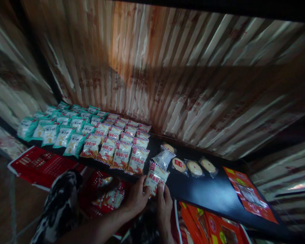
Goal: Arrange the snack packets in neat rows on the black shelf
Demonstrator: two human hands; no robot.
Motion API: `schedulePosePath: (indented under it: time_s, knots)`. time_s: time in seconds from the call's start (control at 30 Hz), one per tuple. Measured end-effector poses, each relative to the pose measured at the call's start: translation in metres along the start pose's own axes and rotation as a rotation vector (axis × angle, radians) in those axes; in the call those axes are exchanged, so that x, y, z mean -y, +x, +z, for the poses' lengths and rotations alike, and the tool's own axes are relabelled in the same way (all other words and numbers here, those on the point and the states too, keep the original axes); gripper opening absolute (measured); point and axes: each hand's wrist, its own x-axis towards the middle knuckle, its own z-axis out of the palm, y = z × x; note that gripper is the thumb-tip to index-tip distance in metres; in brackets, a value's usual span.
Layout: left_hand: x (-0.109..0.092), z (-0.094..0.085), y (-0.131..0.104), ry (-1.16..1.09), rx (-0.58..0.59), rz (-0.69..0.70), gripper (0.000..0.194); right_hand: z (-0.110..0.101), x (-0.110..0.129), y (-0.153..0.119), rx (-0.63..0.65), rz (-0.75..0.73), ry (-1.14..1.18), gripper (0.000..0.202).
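Between my two hands is a white snack bag point(157, 177) with red lettering and a striped top edge, held at the shelf's front edge. My left hand point(138, 196) grips its left side, and my right hand point(164, 200) pinches its lower right. Just behind it lies a pale, shiny bag point(163, 157) partly over a round packaged biscuit point(169, 147). To the left, matching white snack bags point(138, 159) stand in rows. Teal snack bags point(75, 144) fill the shelf's far left.
On the black shelf point(200, 189), round wrapped biscuits point(194, 168) lie right of the held bag, then an orange packet point(249, 193). Below are a red basket point(91, 198) with snack bags and a box of orange packets point(213, 227). A wrapped, pleated wall point(167, 78) rises behind.
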Motion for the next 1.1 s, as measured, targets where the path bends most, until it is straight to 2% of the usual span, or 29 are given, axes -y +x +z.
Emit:
schedulePosePath:
  time_s: [0.23, 0.47, 0.6, 0.7, 0.93, 1.1]
  knots:
    - [-0.016, 0.004, 0.011, -0.026, -0.068, 0.073, 0.044, 0.000, 0.020, 0.017, 0.011, -0.062, -0.011, 0.059]
    - [-0.024, 0.010, 0.020, 0.071, -0.119, 0.110, 0.047, -0.003, 0.036, 0.038, -0.037, -0.077, -0.041, 0.062]
    - [-0.027, 0.015, 0.031, 0.102, -0.098, 0.112, 0.051, -0.003, 0.048, 0.053, -0.074, -0.089, -0.022, 0.059]
    - [-0.031, 0.018, 0.042, 0.107, -0.130, 0.119, 0.054, 0.001, 0.057, 0.065, -0.071, -0.101, -0.001, 0.055]
    - [-0.038, 0.023, 0.070, 0.138, -0.137, 0.039, 0.057, 0.012, 0.053, 0.103, 0.043, -0.109, 0.090, 0.048]
    - [-0.040, 0.026, 0.080, 0.092, -0.067, -0.037, 0.059, 0.011, 0.052, 0.118, 0.088, -0.036, 0.167, 0.046]
